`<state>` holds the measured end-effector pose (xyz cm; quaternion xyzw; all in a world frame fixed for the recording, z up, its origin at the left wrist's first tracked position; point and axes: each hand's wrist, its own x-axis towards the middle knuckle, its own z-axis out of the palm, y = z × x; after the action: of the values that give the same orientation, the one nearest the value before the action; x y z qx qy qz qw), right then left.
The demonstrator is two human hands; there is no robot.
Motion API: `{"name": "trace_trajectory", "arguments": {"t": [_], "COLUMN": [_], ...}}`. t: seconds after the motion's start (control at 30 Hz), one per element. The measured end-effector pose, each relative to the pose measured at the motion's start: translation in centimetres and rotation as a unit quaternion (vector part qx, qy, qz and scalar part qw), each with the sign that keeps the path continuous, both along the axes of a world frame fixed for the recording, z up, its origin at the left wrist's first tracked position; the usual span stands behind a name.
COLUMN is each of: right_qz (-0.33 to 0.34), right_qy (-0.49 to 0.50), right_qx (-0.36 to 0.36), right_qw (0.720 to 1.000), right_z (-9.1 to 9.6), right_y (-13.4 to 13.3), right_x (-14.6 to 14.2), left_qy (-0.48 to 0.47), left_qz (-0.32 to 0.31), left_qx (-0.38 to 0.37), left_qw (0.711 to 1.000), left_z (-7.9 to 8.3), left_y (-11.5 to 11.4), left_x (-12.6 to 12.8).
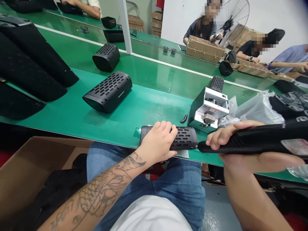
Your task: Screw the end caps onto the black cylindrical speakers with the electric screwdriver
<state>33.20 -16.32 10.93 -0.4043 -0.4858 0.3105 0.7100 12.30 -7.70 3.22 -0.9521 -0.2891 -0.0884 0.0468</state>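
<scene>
My left hand (157, 141) presses down on a black speaker body (185, 138) with rows of oblong holes, which lies on its side on the green bench mat (144, 109). My right hand (231, 141) grips a black electric screwdriver (260, 138), its thin tip reaching the speaker's right end. The tip seems to touch that end, though the contact is hard to make out. The speaker's far left end shows past my fingers, and my palm hides its middle.
A silver screw feeder (208, 109) stands just beyond my hands, with a small black part (183, 118) beside it. More speakers (107, 91) lie along the bench. Plastic bags (255, 109) sit at right, a cardboard box (31, 166) at lower left, and co-workers (203, 30) sit across the bench.
</scene>
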Motion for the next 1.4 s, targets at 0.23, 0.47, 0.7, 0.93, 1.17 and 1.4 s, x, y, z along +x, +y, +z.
{"name": "trace_trajectory", "arguments": {"t": [0.23, 0.47, 0.7, 0.93, 1.17, 1.4], "right_qz": [0.050, 0.081, 0.090, 0.062, 0.044, 0.019], "right_qy": [-0.021, -0.012, -0.013, -0.029, -0.016, -0.032], "right_qx": [0.058, 0.017, 0.020, 0.041, 0.020, 0.029], "right_qw": [0.997, 0.996, 0.996, 0.997, 0.999, 0.999], "right_z": [-1.8, -1.9, -2.6, -2.2, -2.0, -0.7], "right_y": [0.8, 1.6, 1.7, 1.4, 1.3, 1.8], "right_x": [1.4, 1.6, 1.4, 0.2, -1.0, 0.7], "left_qy": [0.000, 0.003, 0.006, 0.003, 0.001, -0.002], "left_qz": [0.002, -0.001, 0.001, 0.002, -0.001, -0.009], "left_qx": [0.005, 0.009, 0.005, -0.013, -0.017, -0.013], "left_qw": [1.000, 1.000, 1.000, 1.000, 1.000, 1.000], "left_z": [0.0, 0.1, 0.3, 0.4, 0.4, 0.5], "left_y": [-0.1, -0.3, -0.4, -0.4, -0.3, 0.0], "left_x": [0.0, -0.1, 0.0, -0.1, -0.1, -0.1]}}
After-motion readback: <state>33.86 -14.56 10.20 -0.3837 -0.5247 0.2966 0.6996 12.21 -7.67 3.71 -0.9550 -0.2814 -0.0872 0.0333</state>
